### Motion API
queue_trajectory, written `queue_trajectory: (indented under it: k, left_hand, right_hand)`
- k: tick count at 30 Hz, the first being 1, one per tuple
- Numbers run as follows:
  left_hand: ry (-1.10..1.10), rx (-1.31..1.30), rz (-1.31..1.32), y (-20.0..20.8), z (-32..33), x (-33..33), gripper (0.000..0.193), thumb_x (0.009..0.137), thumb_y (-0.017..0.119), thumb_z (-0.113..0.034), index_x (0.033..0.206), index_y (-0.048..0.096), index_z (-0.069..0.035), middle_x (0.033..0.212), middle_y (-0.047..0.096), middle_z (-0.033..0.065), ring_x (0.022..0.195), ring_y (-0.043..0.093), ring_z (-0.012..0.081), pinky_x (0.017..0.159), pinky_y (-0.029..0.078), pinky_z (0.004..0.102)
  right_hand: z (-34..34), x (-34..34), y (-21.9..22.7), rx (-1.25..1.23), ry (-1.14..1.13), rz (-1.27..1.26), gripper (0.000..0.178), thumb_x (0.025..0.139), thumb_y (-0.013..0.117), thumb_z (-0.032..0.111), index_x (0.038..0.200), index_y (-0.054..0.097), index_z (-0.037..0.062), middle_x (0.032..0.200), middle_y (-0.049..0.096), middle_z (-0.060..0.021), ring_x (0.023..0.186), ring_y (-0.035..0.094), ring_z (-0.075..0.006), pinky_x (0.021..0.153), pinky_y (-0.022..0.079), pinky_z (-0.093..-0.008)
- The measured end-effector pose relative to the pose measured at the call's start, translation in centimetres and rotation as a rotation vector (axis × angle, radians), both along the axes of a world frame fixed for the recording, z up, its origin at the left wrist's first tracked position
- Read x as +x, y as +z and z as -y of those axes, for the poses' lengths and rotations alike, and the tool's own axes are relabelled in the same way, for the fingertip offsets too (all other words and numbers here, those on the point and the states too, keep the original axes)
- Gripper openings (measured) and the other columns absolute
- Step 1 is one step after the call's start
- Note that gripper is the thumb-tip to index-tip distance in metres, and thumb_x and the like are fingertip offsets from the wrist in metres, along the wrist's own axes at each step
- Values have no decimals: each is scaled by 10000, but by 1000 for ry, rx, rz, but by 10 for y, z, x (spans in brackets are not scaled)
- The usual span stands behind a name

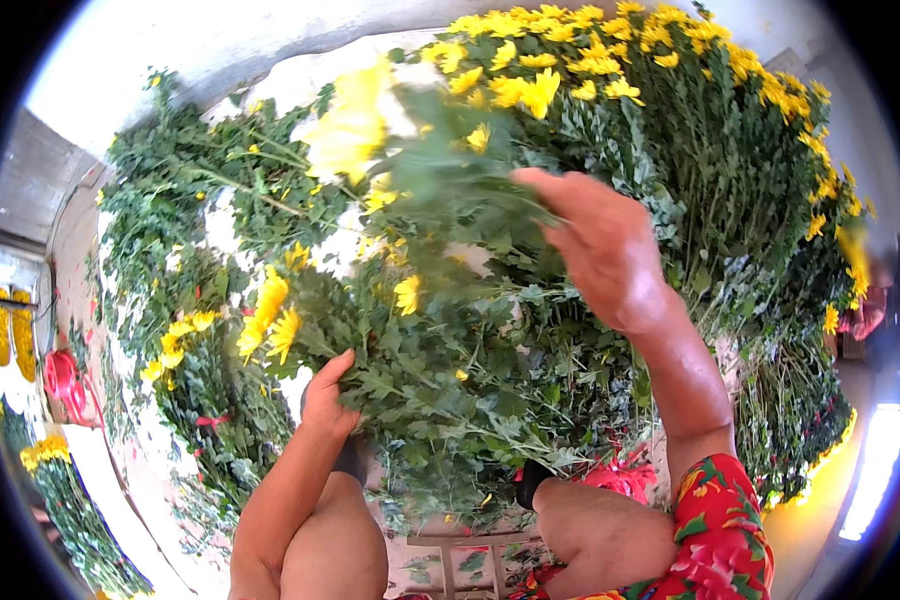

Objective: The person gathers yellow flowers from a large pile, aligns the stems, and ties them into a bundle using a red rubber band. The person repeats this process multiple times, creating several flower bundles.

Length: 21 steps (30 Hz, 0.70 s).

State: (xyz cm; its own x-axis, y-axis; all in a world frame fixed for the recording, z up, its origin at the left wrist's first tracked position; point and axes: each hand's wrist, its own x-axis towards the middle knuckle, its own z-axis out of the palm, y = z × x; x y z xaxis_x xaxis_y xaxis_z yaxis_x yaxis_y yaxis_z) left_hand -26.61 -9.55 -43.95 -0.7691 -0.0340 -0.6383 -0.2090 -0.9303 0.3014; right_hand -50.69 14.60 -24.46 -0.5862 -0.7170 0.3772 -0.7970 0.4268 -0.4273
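Note:
My left hand [327, 403] is closed around a leafy bunch of yellow chrysanthemums [402, 378]. Their blooms point up and left, and the stems trail right across my lap. Higher up, my right hand [607, 250] grips the stem of a yellow chrysanthemum [352, 122], thumb and fingers pinched together. Motion smears its bloom and leaves, so I cannot tell whether it is one stem or more. Under both hands lies a layer of loose green stems and leaves [560, 350].
A large pile of yellow chrysanthemums [660, 130] lines the far and right side. Cut greenery [160, 170] covers the left. A tied bundle [195, 400] lies left of my left arm. Red ribbon [625, 475] sits by my right knee, and a red coil [62, 380] at far left.

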Motion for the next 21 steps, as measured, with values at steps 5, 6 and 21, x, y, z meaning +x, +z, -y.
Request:
queue_trajectory:
  k: [5, 6, 21]
  left_hand:
    - [6, 30, 16, 10, 7, -3, 438, 961, 608, -203, 1344, 579, 8, 1294, 658, 175, 1183, 641, 334, 1063, 488, 488]
    - [2, 43, 25, 12, 9, -3, 428, 964, 607, -204, 1335, 584, 9, 1289, 661, 174, 1176, 644, 333, 1056, 493, 487]
    - [-11, 65, 99, 0, 7, 14, 344, 986, 622, -290, 1215, 652, -34, 1150, 714, 125, 1017, 695, 292, 949, 550, 444]
  right_hand:
    - [63, 48, -62, -158, 112, 287, 375, 921, 624, 51, 1296, 619, 46, 1032, 685, -217, 896, 661, -422, 763, 542, -434]
    - [65, 67, -72, -90, 102, 339, 386, 908, 621, 28, 1294, 625, 48, 987, 683, -210, 859, 657, -422, 755, 539, -432]
    - [81, 157, -139, -52, 165, 401, 458, 807, 599, 15, 1265, 596, 13, 946, 569, -140, 848, 602, -344, 711, 517, -412]
